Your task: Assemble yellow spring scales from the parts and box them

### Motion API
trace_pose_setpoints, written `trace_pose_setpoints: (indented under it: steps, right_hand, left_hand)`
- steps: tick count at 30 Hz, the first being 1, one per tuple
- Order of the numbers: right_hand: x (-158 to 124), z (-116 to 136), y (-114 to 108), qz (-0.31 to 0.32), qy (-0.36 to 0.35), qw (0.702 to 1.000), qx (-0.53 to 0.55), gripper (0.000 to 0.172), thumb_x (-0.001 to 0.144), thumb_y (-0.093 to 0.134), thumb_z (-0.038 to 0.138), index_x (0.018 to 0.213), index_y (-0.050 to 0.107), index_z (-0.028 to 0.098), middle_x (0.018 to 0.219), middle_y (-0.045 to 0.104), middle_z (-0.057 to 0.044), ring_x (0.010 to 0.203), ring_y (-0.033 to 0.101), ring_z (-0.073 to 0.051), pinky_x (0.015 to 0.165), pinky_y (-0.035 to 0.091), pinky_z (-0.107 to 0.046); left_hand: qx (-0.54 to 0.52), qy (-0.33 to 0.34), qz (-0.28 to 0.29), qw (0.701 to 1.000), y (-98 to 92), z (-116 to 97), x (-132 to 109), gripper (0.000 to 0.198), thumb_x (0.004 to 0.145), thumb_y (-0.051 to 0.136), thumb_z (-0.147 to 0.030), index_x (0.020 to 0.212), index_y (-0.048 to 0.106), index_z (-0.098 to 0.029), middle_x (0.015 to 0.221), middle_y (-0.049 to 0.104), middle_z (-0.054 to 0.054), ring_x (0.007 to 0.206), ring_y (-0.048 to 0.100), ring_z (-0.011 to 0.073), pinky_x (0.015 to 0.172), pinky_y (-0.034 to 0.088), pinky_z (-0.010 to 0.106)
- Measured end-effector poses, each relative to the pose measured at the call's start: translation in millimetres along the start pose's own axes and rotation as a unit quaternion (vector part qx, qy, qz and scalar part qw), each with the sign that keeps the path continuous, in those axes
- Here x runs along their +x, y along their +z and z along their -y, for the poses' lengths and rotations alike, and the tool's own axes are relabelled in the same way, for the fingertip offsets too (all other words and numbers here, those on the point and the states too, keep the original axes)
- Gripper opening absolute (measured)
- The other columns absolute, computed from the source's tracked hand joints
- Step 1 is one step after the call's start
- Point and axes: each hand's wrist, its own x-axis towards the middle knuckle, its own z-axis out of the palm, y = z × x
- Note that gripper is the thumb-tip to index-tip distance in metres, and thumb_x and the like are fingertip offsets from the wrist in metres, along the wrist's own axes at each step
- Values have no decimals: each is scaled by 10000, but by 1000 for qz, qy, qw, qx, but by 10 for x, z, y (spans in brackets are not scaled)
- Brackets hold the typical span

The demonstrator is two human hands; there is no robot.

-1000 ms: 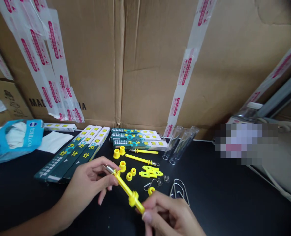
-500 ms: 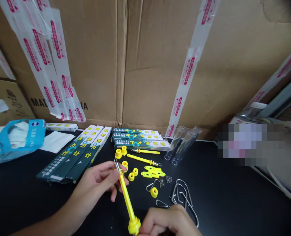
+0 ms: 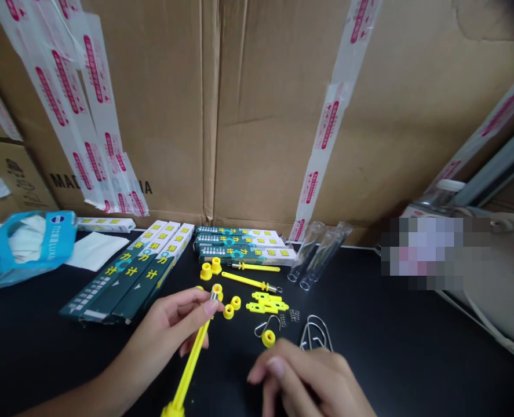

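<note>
My left hand [image 3: 182, 324] pinches a yellow plastic spring-scale rod [image 3: 191, 362] near its upper, metal-sleeved end. The rod slants down to the left, and a wider yellow cap [image 3: 172, 410] sits at its lower end by the frame's bottom edge. My right hand [image 3: 311, 376] is apart from the rod, its fingers loosely bent and nothing visible in them. It hovers just in front of several bent metal hooks [image 3: 315, 330], partly covering them. A yellow collar [image 3: 268, 339] lies just beyond its fingers. More yellow collars [image 3: 228, 311] are beside my left fingertips.
Two yellow rods [image 3: 243, 280], flat yellow pieces [image 3: 268, 302] and small springs [image 3: 295, 315] lie mid-table. Behind them are clear tubes [image 3: 320, 258] and printed boxes [image 3: 248, 255]; more boxes [image 3: 128, 275] lie left. A blue plastic packet [image 3: 35, 243] is far left. A large carton [image 3: 257, 116] stands behind.
My right hand has let go of the rod's capped lower end and moved right, over the hooks. The rod's lower end has swung left in my left hand.
</note>
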Motion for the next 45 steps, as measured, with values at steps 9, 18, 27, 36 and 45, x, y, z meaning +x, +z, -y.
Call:
trace_pose_setpoints:
  steps: [9,18,27,36,45]
  right_hand:
    - [156,-5,-454,-189,-81,967,-149,142,966,564,151,970,685,224,834,717,-13,704,681,-156,627,534,-256]
    - [155,-139,-525,-103,-95,966,-218,292,1010,453,76,1180,630,236,917,704,-37,805,665,-185,693,556,-313]
    - [179,-153,-464,-106,-93,943,-302,226,1004,498,81,1124,613,235,1021,702,-50,975,601,-261,816,518,-452]
    - [168,-218,-511,-145,-25,959,-241,186,1051,512,260,1024,695,276,936,748,-10,881,621,-244,766,501,-420]
    - [152,-125,-441,-54,-80,971,-220,87,980,652,248,1061,681,262,934,739,1,886,610,-228,783,483,-384]
  left_hand:
    - [13,37,7,999,43,61,0,344,727,818,-481,859,750,-170,617,590,-35,546,568,128,538,508,226]
    - [25,47,18,998,14,275,-14,358,810,760,-531,920,682,-200,630,530,-68,514,488,90,343,279,139]
    - [38,45,17,998,0,256,-13,388,845,694,-569,957,691,-198,609,541,-63,457,436,89,352,292,164]
    - [87,18,47,995,27,111,-45,459,913,577,-557,1080,713,-151,630,615,-21,496,438,103,425,296,210]
    - [3,59,41,997,-1,208,-37,375,913,659,-531,1106,562,-224,684,707,-27,597,644,149,501,440,210]
